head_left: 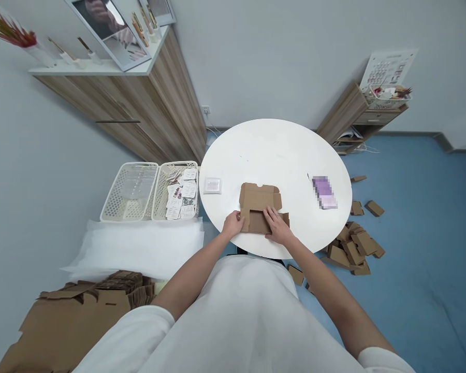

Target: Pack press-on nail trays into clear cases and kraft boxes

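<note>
A brown cardboard box [259, 198], partly folded with its lid flap lying away from me, rests on the round white table [272, 150] near its front edge. My left hand [233, 225] grips the box's left side, thumb and fingers closed on the edge. At the right part of the box, my right hand [277, 226] lies with its fingers spread over the inner floor and right wall. A small clear packet [212, 185] is at the table's left edge. Toward the right lies a purple, pixelated item [325, 192].
Two white baskets [129, 191] stand left of the table, the nearer one [181, 190] holding cards. White sheets [140, 246] and flat cardboard [73, 324] lie at lower left. Several small folded boxes [351, 248] are on the floor at right. Wooden cabinets [178, 98] stand behind.
</note>
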Action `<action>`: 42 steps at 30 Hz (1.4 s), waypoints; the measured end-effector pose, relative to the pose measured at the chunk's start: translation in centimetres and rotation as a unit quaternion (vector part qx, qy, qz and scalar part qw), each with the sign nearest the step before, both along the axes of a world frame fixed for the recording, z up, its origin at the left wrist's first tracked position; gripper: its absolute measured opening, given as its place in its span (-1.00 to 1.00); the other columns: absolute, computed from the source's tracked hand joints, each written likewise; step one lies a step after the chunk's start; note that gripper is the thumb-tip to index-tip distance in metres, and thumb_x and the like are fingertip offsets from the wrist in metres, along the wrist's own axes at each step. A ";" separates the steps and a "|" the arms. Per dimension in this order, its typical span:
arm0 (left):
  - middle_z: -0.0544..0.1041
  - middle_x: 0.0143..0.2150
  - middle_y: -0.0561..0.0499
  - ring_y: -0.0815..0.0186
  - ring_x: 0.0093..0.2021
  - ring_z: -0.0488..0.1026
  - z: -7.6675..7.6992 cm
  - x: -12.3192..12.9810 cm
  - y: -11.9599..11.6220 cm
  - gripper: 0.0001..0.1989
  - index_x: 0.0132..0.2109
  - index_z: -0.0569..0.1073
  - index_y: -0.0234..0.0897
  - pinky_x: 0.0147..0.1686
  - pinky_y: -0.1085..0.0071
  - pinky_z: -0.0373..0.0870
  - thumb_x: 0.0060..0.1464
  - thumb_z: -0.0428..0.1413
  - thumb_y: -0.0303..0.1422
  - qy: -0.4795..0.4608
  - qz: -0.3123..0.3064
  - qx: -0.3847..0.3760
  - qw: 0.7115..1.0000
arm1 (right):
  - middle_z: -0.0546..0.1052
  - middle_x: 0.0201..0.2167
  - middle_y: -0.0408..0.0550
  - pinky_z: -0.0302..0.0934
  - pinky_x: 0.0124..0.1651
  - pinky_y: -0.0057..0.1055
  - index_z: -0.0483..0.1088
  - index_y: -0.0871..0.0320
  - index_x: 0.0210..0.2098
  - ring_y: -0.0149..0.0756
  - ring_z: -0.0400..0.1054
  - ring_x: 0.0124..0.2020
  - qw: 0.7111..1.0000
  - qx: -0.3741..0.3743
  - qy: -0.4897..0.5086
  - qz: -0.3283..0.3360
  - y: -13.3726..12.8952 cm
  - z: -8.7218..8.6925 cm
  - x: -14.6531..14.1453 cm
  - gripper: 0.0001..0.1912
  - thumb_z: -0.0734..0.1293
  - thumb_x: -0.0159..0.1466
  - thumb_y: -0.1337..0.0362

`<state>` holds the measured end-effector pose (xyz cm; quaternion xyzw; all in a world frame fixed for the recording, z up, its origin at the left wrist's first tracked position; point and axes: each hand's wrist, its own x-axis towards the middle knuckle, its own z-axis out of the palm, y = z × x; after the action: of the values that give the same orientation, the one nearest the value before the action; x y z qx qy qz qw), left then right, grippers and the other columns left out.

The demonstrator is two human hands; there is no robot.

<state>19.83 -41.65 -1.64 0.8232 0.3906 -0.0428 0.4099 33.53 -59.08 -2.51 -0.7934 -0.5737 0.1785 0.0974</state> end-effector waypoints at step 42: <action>0.33 -0.04 -0.16 0.00 -0.08 0.35 3.4 0.0 0.7 0.16 0.24 -0.15 -0.12 -0.21 0.30 0.25 -0.49 0.26 -0.01 0.101 -0.239 0.087 0.962 | -0.22 0.26 0.13 -0.28 0.18 0.01 -0.34 0.11 0.24 0.04 -0.41 0.26 0.999 -0.029 0.029 -0.017 -0.2 2.4 0.9 0.11 0.36 -0.10 -0.07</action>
<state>19.87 -40.95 1.74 0.9164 0.2243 -0.1878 0.2733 34.41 -59.25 -0.11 -0.8001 -0.5517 0.2158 0.0939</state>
